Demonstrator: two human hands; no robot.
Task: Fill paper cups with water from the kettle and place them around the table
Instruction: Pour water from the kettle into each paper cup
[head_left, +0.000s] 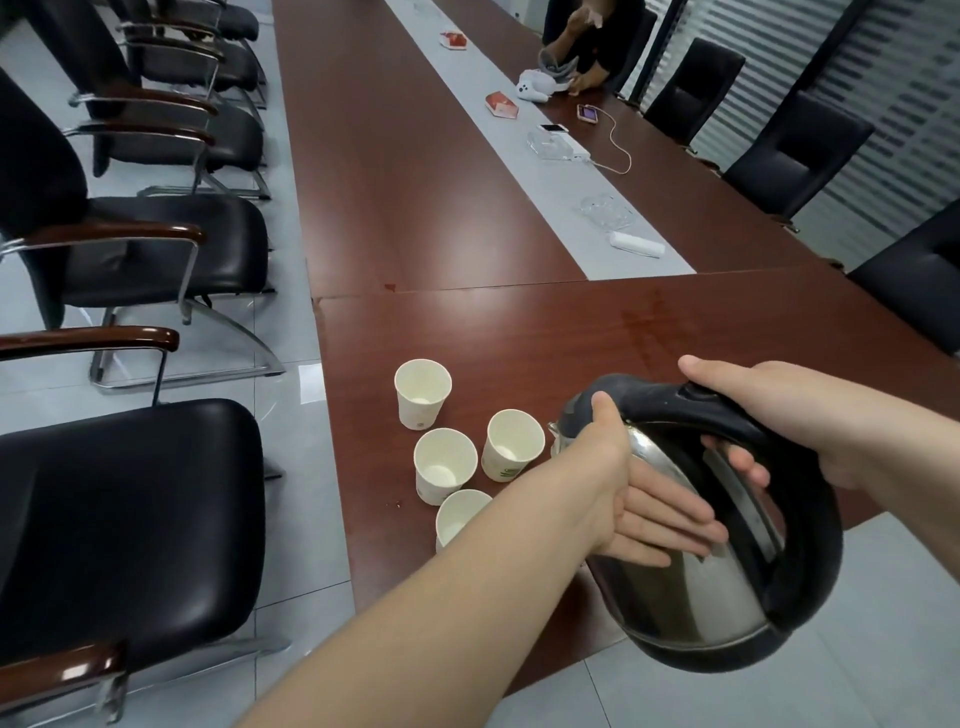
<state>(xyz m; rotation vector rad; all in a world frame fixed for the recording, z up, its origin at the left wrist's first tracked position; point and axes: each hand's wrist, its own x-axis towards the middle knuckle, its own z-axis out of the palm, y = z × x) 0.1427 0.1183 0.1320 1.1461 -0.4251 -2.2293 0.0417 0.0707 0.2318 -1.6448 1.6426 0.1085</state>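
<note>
Kettle (691, 587) tipped above counter (519, 322) corner, four paper cups (445, 464) beside.
Right hand (769, 415) grips handle (815, 525); left hand (639, 499) flat against steel body. Long brown counter, black chairs (171, 244), grey tile floor (291, 364).

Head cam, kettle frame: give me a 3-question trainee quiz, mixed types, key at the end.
1. How many paper cups stand on the table beside the kettle?
2. True or false: the right-hand grip holds the kettle by its handle.
3. The left-hand grip is: A) lifting a cup; B) flat against the kettle's steel side, thumb on the lid; C) flat on the table.
Key: 1) four; 2) true; 3) B.
</note>
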